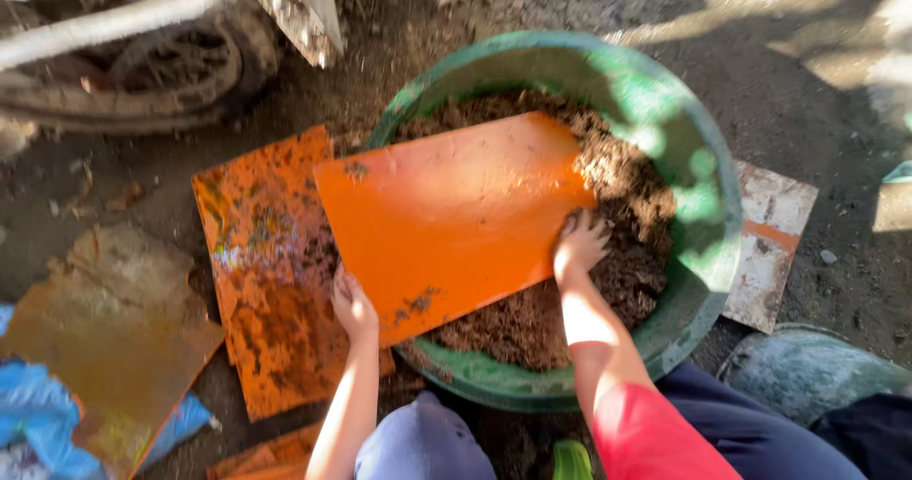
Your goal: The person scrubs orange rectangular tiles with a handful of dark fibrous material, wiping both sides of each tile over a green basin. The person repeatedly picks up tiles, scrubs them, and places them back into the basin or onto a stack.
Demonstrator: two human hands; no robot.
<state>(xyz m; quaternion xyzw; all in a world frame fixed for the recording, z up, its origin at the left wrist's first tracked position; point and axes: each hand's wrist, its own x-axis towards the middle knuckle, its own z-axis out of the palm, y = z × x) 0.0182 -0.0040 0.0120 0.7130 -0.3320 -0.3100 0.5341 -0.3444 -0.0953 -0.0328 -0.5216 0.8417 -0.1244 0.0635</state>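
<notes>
Outdoor yard or garden work area. Bare dirt ground [817, 71] in patchy sunlight; green basin [708, 204] of brown soil [627, 252] at centre; worn wheel [180, 62] upper left; rusted orange sheets [266, 280] lying left; blue tarpaulin [38, 413] lower left.

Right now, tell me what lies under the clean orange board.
The orange board lies across the green tub on brown soil, gripped by the left hand and right hand. Its left end overhangs a dirty orange board. The soil beneath is hidden.
</notes>
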